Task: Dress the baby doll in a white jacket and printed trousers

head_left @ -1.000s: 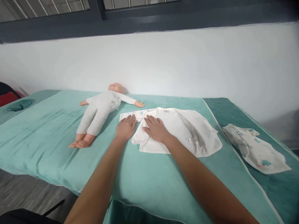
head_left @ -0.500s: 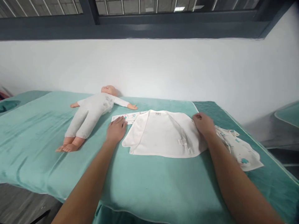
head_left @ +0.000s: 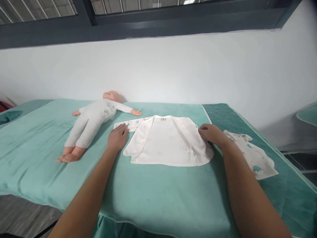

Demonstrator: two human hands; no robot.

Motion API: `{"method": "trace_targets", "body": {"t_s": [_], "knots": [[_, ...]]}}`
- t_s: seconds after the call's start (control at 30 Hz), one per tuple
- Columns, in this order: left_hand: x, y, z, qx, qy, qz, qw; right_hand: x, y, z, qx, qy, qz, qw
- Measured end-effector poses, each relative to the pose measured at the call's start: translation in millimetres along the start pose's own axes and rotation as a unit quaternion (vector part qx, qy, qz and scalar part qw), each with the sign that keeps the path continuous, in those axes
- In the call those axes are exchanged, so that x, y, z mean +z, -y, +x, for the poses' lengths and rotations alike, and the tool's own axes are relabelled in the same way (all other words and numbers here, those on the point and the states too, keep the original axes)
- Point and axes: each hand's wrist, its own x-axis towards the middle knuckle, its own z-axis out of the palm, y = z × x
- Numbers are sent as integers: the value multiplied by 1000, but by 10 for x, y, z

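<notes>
A small white baby shirt (head_left: 163, 142) is spread open on the green bed cover, its plain inner side up and a printed label at the neck. My left hand (head_left: 117, 136) lies flat on the end of the patterned left sleeve, fingers stretched out. At the opposite shoulder, my right hand (head_left: 211, 135) is closed, with thumb and fingertips pinching the shirt's edge. The right sleeve is not visible. To the left lies a baby doll (head_left: 91, 120) in a white bodysuit, on its back with arms spread.
Another patterned white baby garment (head_left: 255, 158) lies beyond my right forearm, on the darker green sheet (head_left: 279, 185). The light green cover (head_left: 158, 195) reaches the bed's front edge. Behind the bed stands a white wall (head_left: 160, 69) below a dark window frame (head_left: 148, 28).
My right hand has shifted slightly inward along the shirt's right edge, and the sleeve side there looks more folded in. My left hand stays on the left sleeve. The view has tilted a little.
</notes>
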Motion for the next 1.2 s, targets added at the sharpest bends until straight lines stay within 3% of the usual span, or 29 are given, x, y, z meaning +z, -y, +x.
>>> {"method": "trace_targets", "body": {"t_s": [0.1, 0.23, 0.4, 0.57, 0.73, 0.9, 1.0, 1.1, 1.2], "knots": [[3, 10, 2, 5, -14, -7, 1000, -22, 41, -5, 46, -133, 51, 989], [-13, -3, -7, -7, -28, -25, 999, -21, 37, 10, 62, -275, 143, 949], [-24, -7, -18, -12, -43, -21, 999, 14, -59, 83, 64, -358, 246, 898], [-17, 4, -27, -33, -56, -6, 998, 85, -184, 170, 68, -376, 350, 855], [-29, -5, -30, -41, -69, 7, 997, 117, -298, 206, 91, -382, 331, 858], [-44, -12, -31, -36, -67, 4, 997, 112, -293, 189, 42, -402, 157, 901], [-46, -14, -33, -34, -68, 3, 997, 188, -156, 156, -22, -347, 141, 927], [-48, -16, -32, -36, -65, 6, 997, 331, 33, 111, -101, -200, 170, 960], [-49, -17, -32, -41, -61, 6, 997, 438, 154, 88, -110, -80, 135, 981]]}}
